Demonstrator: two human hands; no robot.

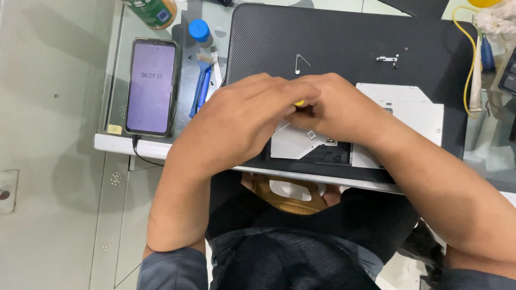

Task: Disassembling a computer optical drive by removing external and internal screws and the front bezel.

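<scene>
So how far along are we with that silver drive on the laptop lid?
Done, it seems: the silver optical drive lies on the closed black laptop, with a small bracket and screws set aside. In hand: the left hand and right hand meet over the drive around a yellow-tipped tool. What's left can't be told; the hands hide the work spot.

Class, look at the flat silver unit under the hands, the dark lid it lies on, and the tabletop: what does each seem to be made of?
Silver unit: probably sheet metal, matt pale grey, with crisp flat edges and cut corners.
Dark lid: likely plastic, black with a fine dotted texture, no shine.
Tabletop: apparently glass, greenish and see-through, with reflections.
Both hands, left hand and right hand, cover the unit's middle, so that part is hidden.
</scene>
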